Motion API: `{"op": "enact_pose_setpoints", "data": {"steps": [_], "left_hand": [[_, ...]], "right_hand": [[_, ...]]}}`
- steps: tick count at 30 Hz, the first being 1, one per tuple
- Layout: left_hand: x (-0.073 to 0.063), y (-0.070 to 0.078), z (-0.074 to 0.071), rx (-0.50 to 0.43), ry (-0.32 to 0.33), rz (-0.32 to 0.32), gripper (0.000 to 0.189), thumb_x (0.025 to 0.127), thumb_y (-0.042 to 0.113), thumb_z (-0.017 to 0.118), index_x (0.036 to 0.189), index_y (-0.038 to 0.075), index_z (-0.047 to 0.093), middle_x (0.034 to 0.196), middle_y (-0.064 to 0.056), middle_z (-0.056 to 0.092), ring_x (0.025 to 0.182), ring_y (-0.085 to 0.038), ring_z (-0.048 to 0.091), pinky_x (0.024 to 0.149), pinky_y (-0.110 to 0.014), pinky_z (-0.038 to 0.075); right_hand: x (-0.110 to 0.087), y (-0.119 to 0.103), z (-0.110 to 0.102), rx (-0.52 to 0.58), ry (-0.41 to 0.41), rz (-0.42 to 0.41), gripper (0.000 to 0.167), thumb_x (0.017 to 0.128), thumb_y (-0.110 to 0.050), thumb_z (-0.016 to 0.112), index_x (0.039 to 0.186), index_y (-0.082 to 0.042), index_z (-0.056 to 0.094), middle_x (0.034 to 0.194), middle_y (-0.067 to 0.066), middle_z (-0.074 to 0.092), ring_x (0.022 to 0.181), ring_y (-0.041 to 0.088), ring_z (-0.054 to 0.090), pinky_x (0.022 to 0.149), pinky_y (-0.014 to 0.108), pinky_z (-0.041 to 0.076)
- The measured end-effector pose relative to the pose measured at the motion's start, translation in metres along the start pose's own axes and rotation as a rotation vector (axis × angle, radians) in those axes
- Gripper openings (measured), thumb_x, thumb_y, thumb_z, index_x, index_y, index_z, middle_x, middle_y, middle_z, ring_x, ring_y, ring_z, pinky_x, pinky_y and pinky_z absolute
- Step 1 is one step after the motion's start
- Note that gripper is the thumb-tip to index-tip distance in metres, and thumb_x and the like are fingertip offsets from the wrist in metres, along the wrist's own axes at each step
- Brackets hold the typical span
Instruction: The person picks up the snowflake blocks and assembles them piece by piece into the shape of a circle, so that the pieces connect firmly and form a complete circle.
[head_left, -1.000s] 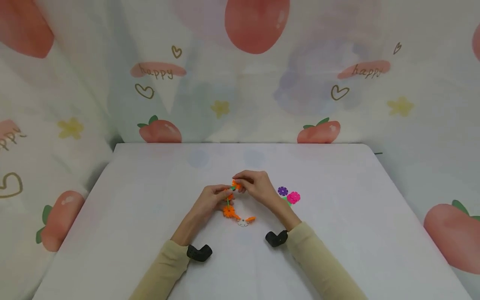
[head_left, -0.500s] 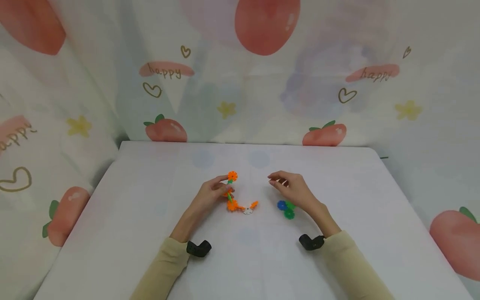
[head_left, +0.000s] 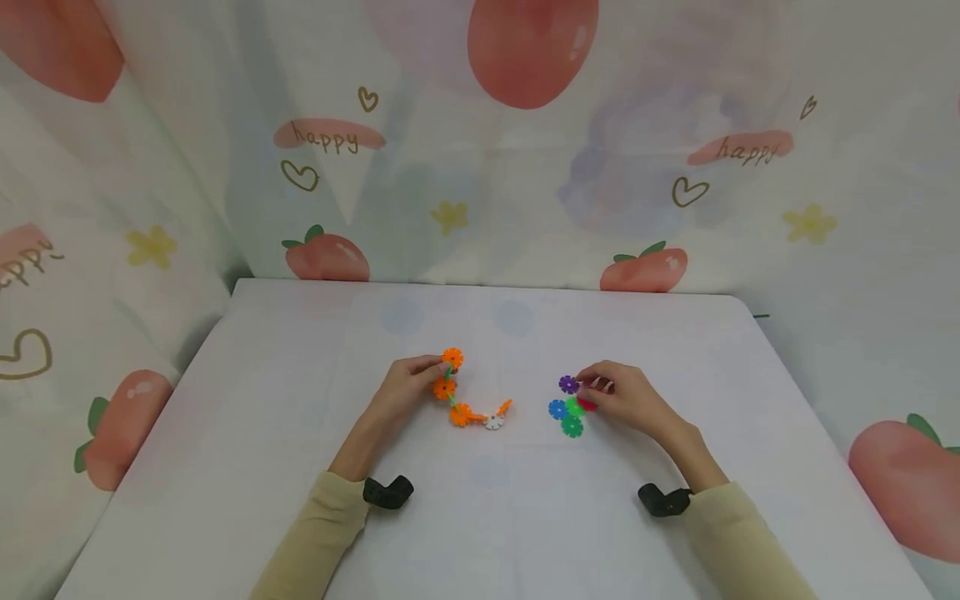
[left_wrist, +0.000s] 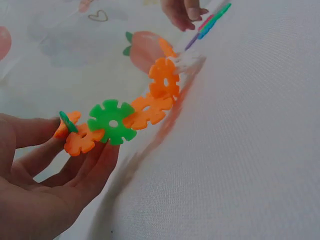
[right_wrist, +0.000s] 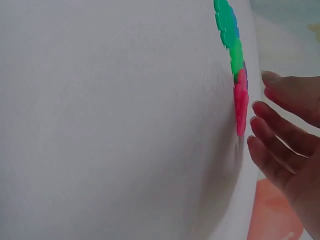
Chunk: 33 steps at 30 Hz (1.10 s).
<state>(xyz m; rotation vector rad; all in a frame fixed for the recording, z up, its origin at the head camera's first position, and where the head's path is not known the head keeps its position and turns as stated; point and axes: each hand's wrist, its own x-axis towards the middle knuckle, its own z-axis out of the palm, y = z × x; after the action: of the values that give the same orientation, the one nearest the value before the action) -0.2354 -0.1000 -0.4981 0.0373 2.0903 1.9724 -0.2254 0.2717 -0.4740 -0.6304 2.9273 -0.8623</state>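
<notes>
My left hand [head_left: 400, 389] holds a curved chain of interlocking plastic snowflake discs at its far end. The chain joins orange discs [head_left: 460, 414], green discs [left_wrist: 112, 122] and a white disc [head_left: 494, 422]; its near end lies low by the tabletop. My right hand [head_left: 621, 396], fingers bent loosely and apart, hovers over a small group of loose discs. Beneath its fingertips lies a pink disc [right_wrist: 241, 102], with a gap visible in the right wrist view. Around it are a purple disc [head_left: 568, 384], a blue disc [head_left: 557, 409] and green discs [head_left: 572, 427].
A white cloth-covered table [head_left: 480, 517] carries everything. Behind it hangs a printed curtain [head_left: 495, 183] with fruit and hearts, which also runs along both sides. A black wrist mount [head_left: 388, 492] sits at the left cuff and another mount [head_left: 664, 500] at the right.
My right hand has let go of the chain's far end and moved right, then over the loose discs. My left hand keeps the chain, shifting its grip toward the far end.
</notes>
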Motion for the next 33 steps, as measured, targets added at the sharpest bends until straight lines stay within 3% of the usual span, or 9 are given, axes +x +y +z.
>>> {"op": "enact_pose_setpoints", "data": {"steps": [8,21,27,33], "left_hand": [[0.0,-0.001,-0.002,-0.032,0.046,-0.002,0.032,0.1,0.016,0.066,0.127,-0.001,0.07,0.12,-0.014,0.074,0.105,-0.015,0.064,0.091,-0.022,0.052],[0.0,-0.003,-0.003,-0.062,0.037,0.018,0.029,0.1,0.019,0.067,0.12,-0.002,0.071,0.111,-0.01,0.074,0.097,-0.016,0.07,0.087,-0.025,0.055],[0.0,-0.002,-0.003,-0.055,0.038,0.022,0.03,0.1,0.021,0.068,0.119,-0.002,0.072,0.109,-0.012,0.076,0.096,-0.016,0.067,0.084,-0.025,0.055],[0.0,-0.002,-0.002,-0.065,0.048,0.004,0.03,0.098,0.019,0.07,0.119,-0.003,0.071,0.109,-0.01,0.074,0.094,-0.016,0.067,0.08,-0.024,0.057]], "right_hand": [[-0.003,0.006,-0.006,-0.029,-0.078,0.062,0.028,0.086,-0.011,0.082,0.109,0.001,0.072,0.096,0.009,0.066,0.084,0.02,0.058,0.072,0.027,0.053],[-0.004,0.006,-0.005,-0.014,-0.127,0.142,0.038,0.082,-0.022,0.087,0.106,0.0,0.068,0.092,0.007,0.063,0.085,0.019,0.054,0.072,0.029,0.051],[-0.008,0.011,-0.007,-0.007,-0.133,0.156,0.036,0.082,-0.025,0.088,0.098,-0.004,0.063,0.085,0.004,0.06,0.081,0.018,0.053,0.068,0.026,0.049],[-0.009,0.012,-0.009,0.041,-0.112,0.13,0.021,0.09,-0.011,0.079,0.106,-0.002,0.068,0.083,0.002,0.063,0.074,0.015,0.055,0.064,0.02,0.05]]}}
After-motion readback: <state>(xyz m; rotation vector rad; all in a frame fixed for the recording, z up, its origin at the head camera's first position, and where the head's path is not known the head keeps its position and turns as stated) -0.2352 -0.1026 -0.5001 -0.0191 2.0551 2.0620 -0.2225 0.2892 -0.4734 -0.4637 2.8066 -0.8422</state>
